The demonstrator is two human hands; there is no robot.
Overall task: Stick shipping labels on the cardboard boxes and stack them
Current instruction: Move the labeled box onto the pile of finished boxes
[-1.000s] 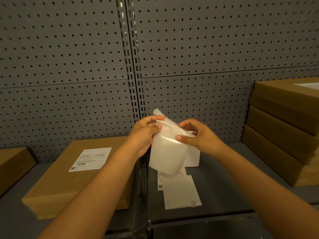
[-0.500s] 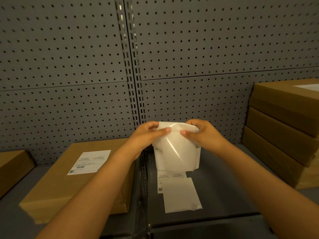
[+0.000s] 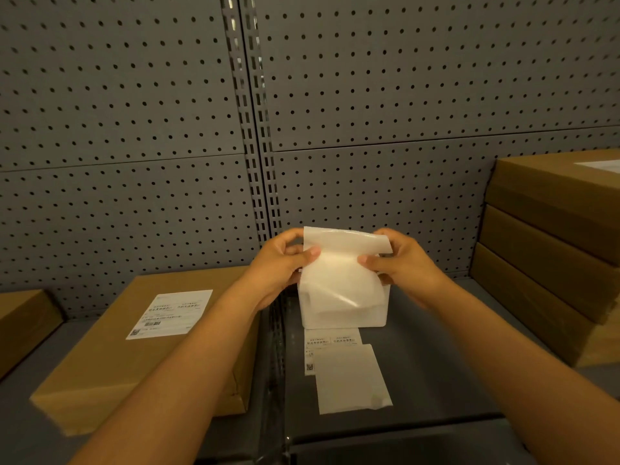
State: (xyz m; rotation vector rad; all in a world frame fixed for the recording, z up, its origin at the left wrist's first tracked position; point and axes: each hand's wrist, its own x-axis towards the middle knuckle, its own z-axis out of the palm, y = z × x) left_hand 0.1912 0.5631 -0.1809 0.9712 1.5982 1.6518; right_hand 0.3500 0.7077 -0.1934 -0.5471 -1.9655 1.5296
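Observation:
Both hands hold a white label sheet (image 3: 342, 283) upright above the grey shelf. My left hand (image 3: 285, 266) pinches its upper left edge, and my right hand (image 3: 399, 263) pinches the upper right, where a glossy layer curls away from the sheet behind it. On the left lies a flat cardboard box (image 3: 110, 357) with a printed shipping label (image 3: 169, 313) stuck on top. At the right stands a stack of three cardboard boxes (image 3: 550, 256); a label corner shows on the top one.
Below my hands, a printed label (image 3: 330, 342) and a blank backing sheet (image 3: 350, 379) lie on the shelf (image 3: 443, 380). Another cardboard box (image 3: 20, 327) sits at the far left edge. A grey pegboard wall (image 3: 369, 95) closes the back.
The sheet has swung from tilted to upright and facing me. My hands have moved to its top corners, and the glossy layer is spread wider across the top.

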